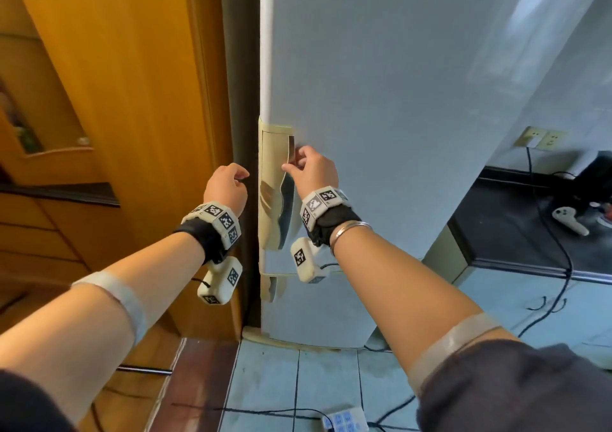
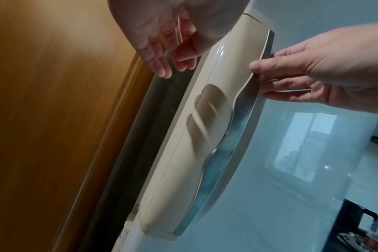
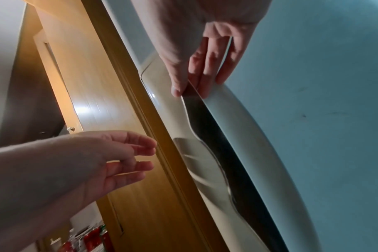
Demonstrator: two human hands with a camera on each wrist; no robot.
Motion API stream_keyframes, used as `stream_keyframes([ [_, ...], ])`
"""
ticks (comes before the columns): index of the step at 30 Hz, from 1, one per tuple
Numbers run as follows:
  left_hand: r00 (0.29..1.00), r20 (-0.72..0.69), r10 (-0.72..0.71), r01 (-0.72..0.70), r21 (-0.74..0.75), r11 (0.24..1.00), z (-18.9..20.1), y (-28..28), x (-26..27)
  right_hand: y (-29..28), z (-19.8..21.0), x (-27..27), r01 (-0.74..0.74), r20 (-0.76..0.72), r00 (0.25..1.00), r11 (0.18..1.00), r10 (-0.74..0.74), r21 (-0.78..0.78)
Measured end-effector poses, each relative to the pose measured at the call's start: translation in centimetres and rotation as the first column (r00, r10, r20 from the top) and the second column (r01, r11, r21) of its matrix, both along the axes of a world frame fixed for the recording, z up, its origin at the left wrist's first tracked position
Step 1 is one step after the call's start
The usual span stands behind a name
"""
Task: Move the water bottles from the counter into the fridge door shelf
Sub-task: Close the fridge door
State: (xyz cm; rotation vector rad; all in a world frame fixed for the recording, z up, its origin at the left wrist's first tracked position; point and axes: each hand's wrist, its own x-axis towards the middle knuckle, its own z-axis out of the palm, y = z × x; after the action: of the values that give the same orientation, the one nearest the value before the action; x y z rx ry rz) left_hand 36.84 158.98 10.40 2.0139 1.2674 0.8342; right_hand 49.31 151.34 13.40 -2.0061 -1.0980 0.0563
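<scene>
A person stands at the closed pale-blue fridge door (image 1: 414,117), right hand (image 1: 313,170) at the upper end of its cream recessed handle (image 1: 275,199), thumb on the front lip and fingers (image 3: 207,68) tucked into the dark slot behind it. The left hand (image 1: 227,186) hovers just beside the door's edge, fingers loosely curled and holding nothing. A wooden cabinet (image 1: 126,100) stands alongside. No water bottles appear in any view.

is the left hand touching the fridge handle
No, the left hand hangs loosely curled and empty beside the fridge handle, while only the right hand has its fingers at the handle's edge.
</scene>
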Motion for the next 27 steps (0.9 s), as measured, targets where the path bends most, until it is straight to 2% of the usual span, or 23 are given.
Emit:
stream_keyframes([
  [9,0.998,-0.016,0.058,-0.058,0.006,0.998,-0.4,4.7,4.1,6.3,0.2,4.2,-0.064,-0.030,0.998,0.998,0.064,-0.004],
  [15,0.999,-0.032,0.031,-0.030,0.021,0.999,-0.2,7.7,6.0,9.4,0.3,6.0,-0.005,0.007,1.000,1.000,0.005,-0.008],
  [21,0.997,-0.071,-0.040,0.040,0.003,0.999,-0.6,10.0,7.3,10.4,0.2,6.7,0.051,0.059,0.997,0.999,-0.051,-0.001],
  [27,0.992,-0.090,-0.084,0.084,-0.006,0.996,-1.0,10.2,8.3,10.3,0.0,6.9,0.025,0.063,0.998,1.000,-0.025,0.006],
])
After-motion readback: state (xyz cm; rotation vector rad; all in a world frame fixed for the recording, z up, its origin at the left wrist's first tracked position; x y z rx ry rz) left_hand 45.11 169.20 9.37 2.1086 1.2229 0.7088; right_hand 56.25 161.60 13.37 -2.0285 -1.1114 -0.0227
